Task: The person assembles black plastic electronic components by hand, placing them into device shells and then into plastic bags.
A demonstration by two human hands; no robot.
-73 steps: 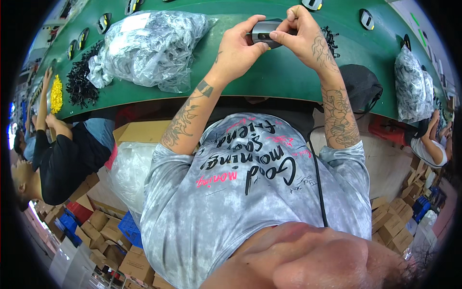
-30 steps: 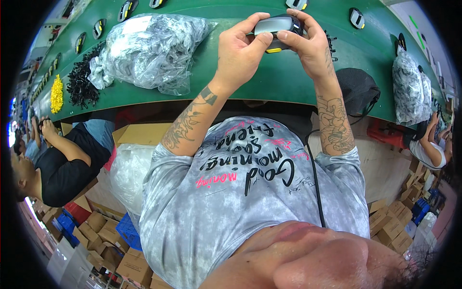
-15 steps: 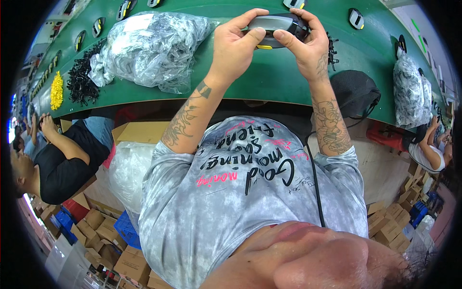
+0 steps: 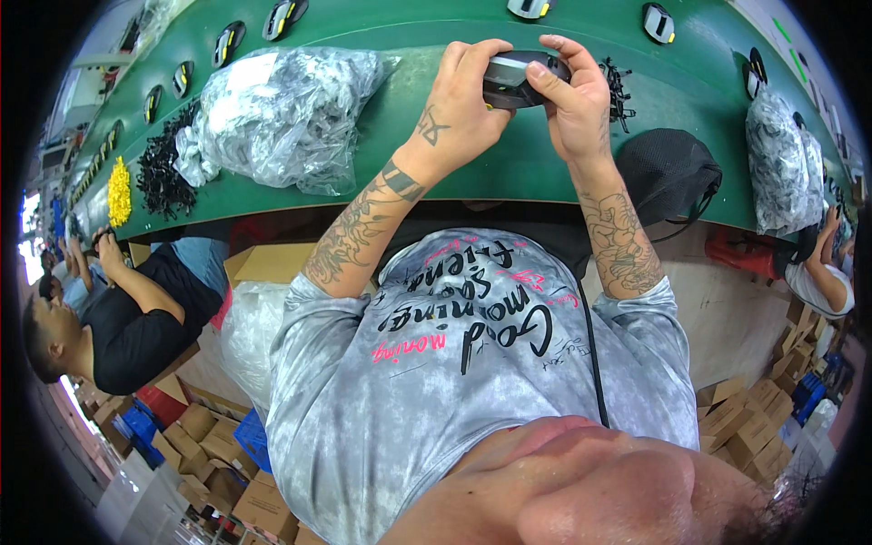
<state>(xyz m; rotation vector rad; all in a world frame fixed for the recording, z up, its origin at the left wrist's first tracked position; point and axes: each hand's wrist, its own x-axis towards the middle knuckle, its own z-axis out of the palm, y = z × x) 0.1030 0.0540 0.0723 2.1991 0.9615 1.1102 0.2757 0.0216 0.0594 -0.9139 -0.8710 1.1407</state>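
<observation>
Above the green table, both my hands grip a rounded black and grey casing (image 4: 507,80) with a small yellow part on its lower edge. My left hand (image 4: 465,104) is closed round its left end, its back toward me and its thumb mostly hidden. On the other end, my right hand (image 4: 578,102) presses its thumb onto the top face, with some fingers behind. Just past my right hand lies a pile of small black parts (image 4: 619,94). Similar casings rest farther back, among them one casing (image 4: 658,24) at right and another casing (image 4: 530,7) beyond my hands.
A large clear bag of grey parts (image 4: 282,118) lies on the table (image 4: 413,173) at left, by black parts (image 4: 167,163) and yellow parts (image 4: 119,193). A black mesh bag (image 4: 668,177) sits right of my forearm, another filled bag (image 4: 783,163) farther right. A person (image 4: 136,304) works at left.
My left hand has turned so that its back shows and its thumb has left the front. The casing has tilted and sits slightly lower; my right thumb has shifted over its top.
</observation>
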